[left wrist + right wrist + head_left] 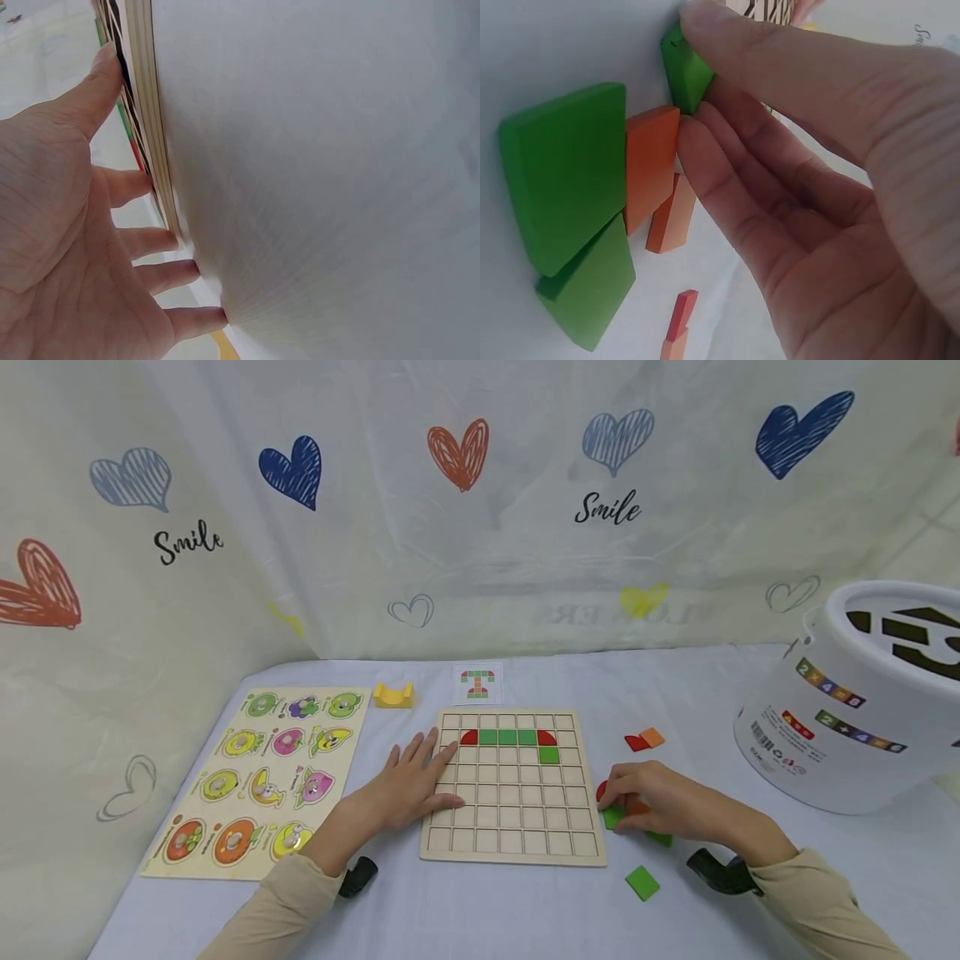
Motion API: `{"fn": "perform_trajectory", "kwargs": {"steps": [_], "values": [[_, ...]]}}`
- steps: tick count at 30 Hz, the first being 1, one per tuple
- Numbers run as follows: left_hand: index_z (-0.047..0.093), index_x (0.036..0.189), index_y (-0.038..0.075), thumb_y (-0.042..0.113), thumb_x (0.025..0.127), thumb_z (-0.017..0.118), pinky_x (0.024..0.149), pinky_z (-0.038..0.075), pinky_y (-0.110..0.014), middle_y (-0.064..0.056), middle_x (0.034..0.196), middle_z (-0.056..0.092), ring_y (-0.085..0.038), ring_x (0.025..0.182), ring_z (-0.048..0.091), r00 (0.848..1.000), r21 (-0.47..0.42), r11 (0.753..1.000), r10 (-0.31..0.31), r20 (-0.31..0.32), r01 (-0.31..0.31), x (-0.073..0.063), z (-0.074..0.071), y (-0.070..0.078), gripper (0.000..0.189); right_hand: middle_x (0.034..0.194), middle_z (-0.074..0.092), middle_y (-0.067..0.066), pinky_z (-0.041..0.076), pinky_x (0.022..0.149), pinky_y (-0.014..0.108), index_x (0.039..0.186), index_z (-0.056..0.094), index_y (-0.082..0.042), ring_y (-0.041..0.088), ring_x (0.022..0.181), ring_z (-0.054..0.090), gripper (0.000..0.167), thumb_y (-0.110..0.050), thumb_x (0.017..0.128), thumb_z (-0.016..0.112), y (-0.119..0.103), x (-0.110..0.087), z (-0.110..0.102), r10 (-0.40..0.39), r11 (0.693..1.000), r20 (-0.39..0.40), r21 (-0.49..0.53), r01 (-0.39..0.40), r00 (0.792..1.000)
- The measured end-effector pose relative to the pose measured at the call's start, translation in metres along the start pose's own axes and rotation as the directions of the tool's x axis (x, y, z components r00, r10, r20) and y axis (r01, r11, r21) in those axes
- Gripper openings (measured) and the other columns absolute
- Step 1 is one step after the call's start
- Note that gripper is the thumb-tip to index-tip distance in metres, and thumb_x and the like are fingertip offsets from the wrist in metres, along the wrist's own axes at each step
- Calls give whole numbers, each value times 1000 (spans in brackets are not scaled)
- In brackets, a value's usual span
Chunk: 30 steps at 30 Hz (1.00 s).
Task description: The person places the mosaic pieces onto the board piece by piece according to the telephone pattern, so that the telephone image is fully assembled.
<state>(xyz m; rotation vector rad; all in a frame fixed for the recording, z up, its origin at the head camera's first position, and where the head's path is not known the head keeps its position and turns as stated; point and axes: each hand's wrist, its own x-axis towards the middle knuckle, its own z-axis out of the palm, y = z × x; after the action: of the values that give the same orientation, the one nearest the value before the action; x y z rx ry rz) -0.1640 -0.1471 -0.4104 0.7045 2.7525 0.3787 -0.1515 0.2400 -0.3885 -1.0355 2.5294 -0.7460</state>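
Note:
A wooden grid board (pixel 517 852) lies on the white cloth. Its second row bears red rounded pieces (pixel 469 738) at both ends and green squares (pixel 507 737) between them, with one more green square (pixel 549 755) below the right end. My left hand (pixel 401 785) rests on the board's left edge, fingers spread and straight. Right of the board, my right hand (pixel 667 797) pinches a green tile (pixel 686 75) between thumb and fingers. Close to that hand lie a large green tile (pixel 570 172), another green tile (pixel 592 289) and orange tiles (pixel 652 161).
A card with a coloured T pattern (pixel 477 683) lies behind the board. A fruit picture board (pixel 232 739) is at the left, near a yellow block (pixel 393 696). A white bucket (pixel 847 777) stands right. Loose pieces include a red one (pixel 636 743) and a green square (pixel 642 883).

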Motion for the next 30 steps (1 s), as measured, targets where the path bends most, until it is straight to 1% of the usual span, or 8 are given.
{"fn": "perform_trajectory", "kwargs": {"steps": [6,13,16,19,30], "values": [[28,165,6,53,104,58,122,13,-70,-28,171,12,-48,158,10,1000,8,1000,-10,3,10,0,1,-1,83,99,66,-10,57,72,22,105,80,-11,4,81,59,27,-10,81,91,-1,1,-2,27,999,3,45,-27,1000],[27,166,6,55,105,56,122,12,-70,-27,172,10,-47,158,9,1000,13,1000,-4,7,4,1,1,-1,83,96,65,-11,56,71,22,103,79,-14,3,80,58,26,-12,80,92,1,1,-4,48,997,15,63,-49,999],[27,166,6,55,104,56,122,11,-70,-28,171,10,-47,158,9,1000,11,1000,-7,6,7,2,1,-1,84,97,65,-10,56,72,23,102,77,-15,4,80,58,26,-12,80,92,0,0,-4,48,995,18,84,-50,999],[27,166,7,55,104,57,122,12,-70,-28,171,11,-47,158,10,1000,14,1000,-8,3,8,2,0,0,83,100,65,-10,56,72,23,100,75,-16,5,81,59,25,-11,81,91,0,0,-4,40,994,15,100,-41,999],[27,166,6,55,104,56,122,11,-70,-28,171,10,-48,158,9,1000,10,1000,-6,10,5,2,0,0,84,101,68,-10,57,71,23,93,71,-20,3,79,61,27,-4,81,89,3,-3,-3,-35,992,-18,121,37,999]]}}
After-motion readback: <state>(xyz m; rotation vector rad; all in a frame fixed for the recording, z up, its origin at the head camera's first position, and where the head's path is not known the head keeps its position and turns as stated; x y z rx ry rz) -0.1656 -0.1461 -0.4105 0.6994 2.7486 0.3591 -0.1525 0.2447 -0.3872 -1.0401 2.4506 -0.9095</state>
